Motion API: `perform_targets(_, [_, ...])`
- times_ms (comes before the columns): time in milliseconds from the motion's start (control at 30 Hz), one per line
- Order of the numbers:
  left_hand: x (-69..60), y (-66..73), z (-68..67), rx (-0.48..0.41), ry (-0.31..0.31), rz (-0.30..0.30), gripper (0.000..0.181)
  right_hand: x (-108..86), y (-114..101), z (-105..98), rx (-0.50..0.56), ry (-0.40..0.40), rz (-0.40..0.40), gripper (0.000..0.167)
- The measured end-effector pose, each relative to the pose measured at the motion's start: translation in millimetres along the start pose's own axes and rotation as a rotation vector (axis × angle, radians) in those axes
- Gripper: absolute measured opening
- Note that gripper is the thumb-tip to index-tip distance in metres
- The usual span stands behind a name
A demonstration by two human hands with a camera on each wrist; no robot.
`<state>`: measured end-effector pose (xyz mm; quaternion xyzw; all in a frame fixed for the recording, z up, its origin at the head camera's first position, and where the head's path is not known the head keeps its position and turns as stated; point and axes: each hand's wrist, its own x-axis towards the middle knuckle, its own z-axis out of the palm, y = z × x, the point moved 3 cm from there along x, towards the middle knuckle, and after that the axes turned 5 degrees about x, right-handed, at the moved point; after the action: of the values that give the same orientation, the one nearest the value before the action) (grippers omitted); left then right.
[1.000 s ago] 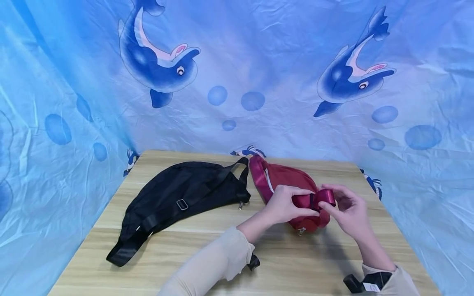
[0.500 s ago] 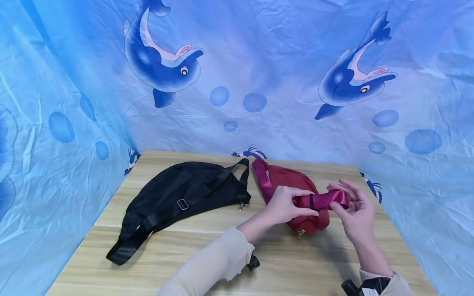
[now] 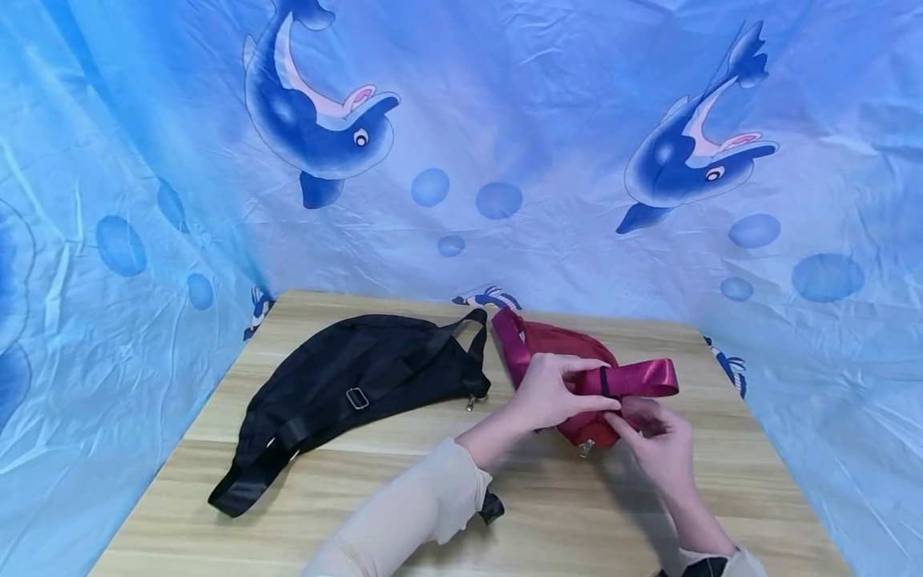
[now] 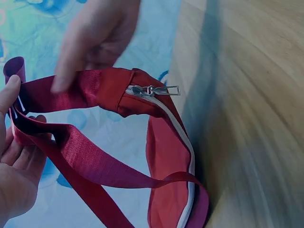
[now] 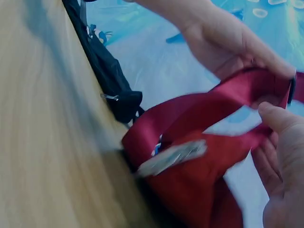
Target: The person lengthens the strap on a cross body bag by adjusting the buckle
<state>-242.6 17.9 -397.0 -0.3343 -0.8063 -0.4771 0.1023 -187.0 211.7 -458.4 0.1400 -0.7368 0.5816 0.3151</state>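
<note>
At the front, a pale sleeve [image 3: 425, 497] is seen over the wooden table [image 3: 346, 481]. The strap [image 3: 649, 377] of a red bag [image 3: 570, 340] is pinched by the right hand [image 3: 659, 449], with the thumb on one face and the fingers behind. The same strap is pinched by the left hand [image 3: 551, 393], close to a small black slider [image 3: 604, 381]. The strap is flat, shiny and dark pink; it is folded over, and a round loop is poked out past the slider. The red bag is set on the right part of the table, partly hidden by the hands. It is soft and curved, and its cloth is less shiny. A white zip [image 4: 183, 133] is sewn along it, with a silver pull [image 4: 161, 90] at one end. Just left of it, a bigger black bag [image 3: 360, 353] is laid down. At the back, blue cloth [image 3: 469, 104] is printed with dolphins [image 3: 317, 120].
</note>
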Motion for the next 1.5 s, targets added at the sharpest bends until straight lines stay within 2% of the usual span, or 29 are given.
perform_targets(100, [2.1,-0.3,-4.7,-0.051,0.027,-0.035,0.041,-3.3,6.1,-4.1,0.064,-0.005,-0.118,0.025])
perform_targets(167, [3.2,-0.8,-7.5,-0.078,0.049,-0.067,0.040,-5.7,10.3,-7.3,0.023,0.011,-0.180,0.026])
perform_targets(233, [3.7,-1.2,-9.3,-0.106,0.065,-0.090,0.040,-8.1,14.1,-9.0,-0.040,0.008,-0.195,0.028])
perform_targets(333, [3.1,-0.7,-10.2,-0.086,0.052,-0.094,0.041,-10.5,15.6,-7.0,-0.056,-0.086,-0.115,0.039])
perform_targets(400, [2.8,-0.5,-8.9,-0.056,0.028,-0.076,0.042,-8.9,12.4,-2.8,0.060,-0.159,-0.028,0.043])
perform_targets(467, [2.3,0.1,-7.2,-0.039,0.004,-0.067,0.043,-4.7,6.7,1.9,0.212,-0.186,0.044,0.044])
perform_targets(567, [0.9,0.3,-5.6,-0.060,-0.012,-0.075,0.043,1.1,3.3,5.1,0.399,-0.173,0.067,0.042])
perform_targets(600, [0.4,0.2,-5.5,-0.078,-0.011,-0.084,0.043,1.3,3.9,4.2,0.406,-0.165,0.061,0.040])
perform_targets(733, [-1.3,-2.0,-7.2,-0.141,0.016,-0.130,0.042,-5.8,10.3,-6.0,0.235,-0.168,0.088,0.029])
perform_targets(800, [-1.3,-2.8,-7.8,-0.149,0.016,-0.138,0.043,-8.0,9.9,-9.3,0.138,-0.178,0.112,0.030])
perform_targets(900, [-0.5,-2.4,-6.5,-0.128,-0.020,-0.121,0.043,-3.6,5.4,-6.3,0.049,-0.179,0.114,0.036])
perform_targets(1000, [0.2,-1.8,-4.0,-0.114,-0.058,-0.105,0.044,3.9,-0.2,0.4,-0.036,-0.151,0.090,0.035])
perform_targets(1100, [-0.1,-1.9,-4.3,-0.122,-0.053,-0.102,0.043,5.0,-1.3,2.1,-0.132,-0.163,0.052,0.036])
perform_targets(1200, [-0.3,-2.8,-7.1,-0.130,-0.030,-0.105,0.041,2.1,3.3,-3.6,-0.110,-0.233,0.022,0.042])
perform_targets(1333, [0.1,-3.7,-10.3,-0.102,-0.046,-0.092,0.044,15.8,-1.3,-11.3,0.182,-0.302,-0.068,0.043])
perform_targets(1400, [0.8,-3.4,-10.9,-0.067,-0.063,-0.065,0.047,30.1,-10.6,-10.9,0.259,-0.340,-0.126,0.045])
perform_targets(1433, [1.2,-3.2,-10.9,-0.045,-0.070,-0.049,0.049,37.2,-15.3,-10.0,0.257,-0.362,-0.148,0.045])
perform_targets(1500, [1.4,-2.3,-10.6,-0.010,-0.077,-0.016,0.050,48.4,-23.1,-8.5,0.168,-0.414,-0.167,0.048])
